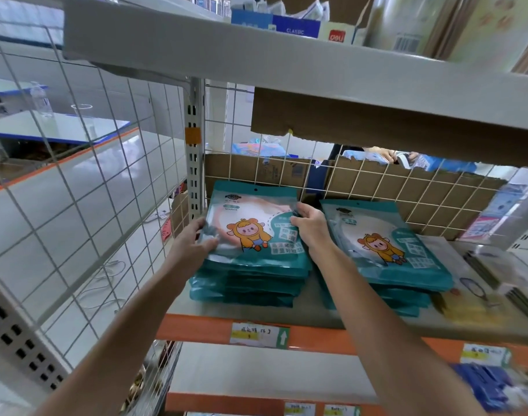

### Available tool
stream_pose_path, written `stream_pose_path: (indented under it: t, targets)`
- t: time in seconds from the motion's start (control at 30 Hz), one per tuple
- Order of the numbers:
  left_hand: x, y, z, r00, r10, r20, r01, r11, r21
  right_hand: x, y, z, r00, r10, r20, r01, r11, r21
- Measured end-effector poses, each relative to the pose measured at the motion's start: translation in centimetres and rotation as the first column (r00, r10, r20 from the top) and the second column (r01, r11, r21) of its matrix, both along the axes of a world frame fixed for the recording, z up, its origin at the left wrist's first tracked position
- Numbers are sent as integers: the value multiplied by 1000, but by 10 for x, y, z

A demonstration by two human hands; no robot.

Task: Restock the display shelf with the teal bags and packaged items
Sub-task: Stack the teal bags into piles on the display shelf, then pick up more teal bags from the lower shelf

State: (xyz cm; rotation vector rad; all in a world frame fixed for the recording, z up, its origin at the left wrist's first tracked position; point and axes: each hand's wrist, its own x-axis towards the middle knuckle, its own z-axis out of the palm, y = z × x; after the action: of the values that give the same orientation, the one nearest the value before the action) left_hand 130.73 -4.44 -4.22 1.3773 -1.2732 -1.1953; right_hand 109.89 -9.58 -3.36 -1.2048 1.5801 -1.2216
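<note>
1. Both forearms reach up to the shelf (316,312). My left fingers (198,226) pinch the left edge of the top bag (253,232), and my right fingers (306,211) curl round its right edge.
2. That bag lies on the left stack (244,288) of teal bags, in the shelf's left rear corner. A right stack (385,256) sits just beside it.
3. My guess on handling: it is light and flat, in glossy film that slides easily. The print reads MIRROR, so the inside is likely stiff and breakable. I would hold it by the side edges, keep it level and not press the middle.
4. A wire grid (376,187) backed with cardboard (437,202) stops any push rearward.
5. An upper shelf (286,73) hangs low overhead and limits any lift.
6. My right wrist passes close to the right stack, so a nudge could shift it. Flat packs (473,295) lie further right.
</note>
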Motion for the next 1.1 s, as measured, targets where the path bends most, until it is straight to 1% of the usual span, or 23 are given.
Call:
stream_pose_path:
  t: [0.17, 0.27, 0.33, 0.4, 0.47, 0.5, 0.53, 0.57, 0.63, 0.7, 0.77, 0.8, 0.87, 0.93, 1.0, 1.1]
  targets:
    - [-3, 5, 0, 999, -21, -39, 20, 1000, -5, 3, 2, -1, 990, 44, -130, -42, 999, 23]
    - [-2, 4, 0, 999, -32, -37, 32, 999, 11, 3, 2, -4, 982, 96, -161, -87, 994, 66]
    - [1, 2, -1, 999, -36, -22, 37, 999, 23, 1, 2, -6, 975, 132, -180, -122, 990, 66]
    - [5, 0, -1, 998, -59, 7, 59, 998, 31, 0, 4, -5, 956, 142, -258, -134, 990, 48]
    - [8, -3, 1, 996, -84, 26, 83, 996, 22, 0, 8, -3, 929, 112, -353, -120, 993, -1]
    - [9, -5, 1, 994, -81, 73, 82, 997, -7, 0, 10, -1, 908, 84, -411, -109, 993, -38]
    - [10, -7, 2, 984, -60, 169, 71, 996, -55, -2, 13, 2, 866, 52, -497, -103, 992, -75]
    - [11, -9, 2, 955, -35, 293, 72, 991, -115, -4, 16, 4, 796, 21, -605, -106, 989, -106]
    - [8, -15, 6, 863, 11, 505, 113, 970, -215, -11, 25, 10, 616, -42, -787, -123, 981, -149]
    - [0, -16, 13, 750, 69, 657, 170, 941, -292, -18, 35, 18, 473, -69, -878, -135, 979, -150]
    - [-13, -15, 20, 639, 123, 760, 236, 908, -345, -28, 45, 22, 378, -62, -924, -130, 984, -120]
    - [-22, -13, 23, 611, 140, 779, 268, 889, -371, -35, 51, 24, 338, -52, -940, -121, 988, -98]
    - [-42, -8, 29, 603, 140, 785, 318, 861, -397, -50, 62, 26, 265, -38, -964, -97, 993, -66]
    - [-64, -3, 31, 595, 84, 799, 366, 857, -363, -68, 74, 27, 212, -35, -977, -57, 997, -48]
    - [-88, 1, 31, 598, 14, 801, 415, 850, -324, -91, 85, 27, 199, -39, -979, 9, 999, -38]
    - [-124, 8, 28, 606, -29, 795, 462, 826, -322, -132, 103, 23, 216, -63, -974, 107, 993, -41]
